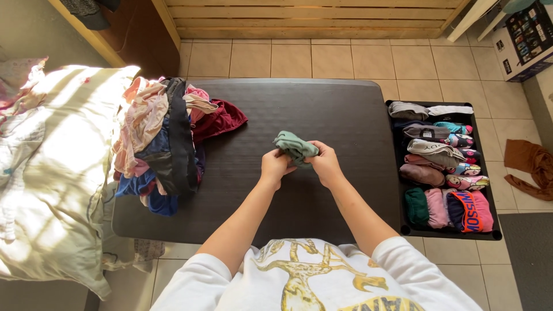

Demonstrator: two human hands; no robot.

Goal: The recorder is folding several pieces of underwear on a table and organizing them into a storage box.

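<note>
While both hands, left and right, grip it, the bunched green garment runs upper-left to lower-right.

Bright daylight, hard sun patches on the pillow (nearly blown out), sharp focus, slight wide-angle bending at edges

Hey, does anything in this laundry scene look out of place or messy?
Yes: a crumpled brown cloth lies on the tiled floor, to the right of the black tray of folded garments, apart from the unsorted clothes pile on the dark table.
</note>
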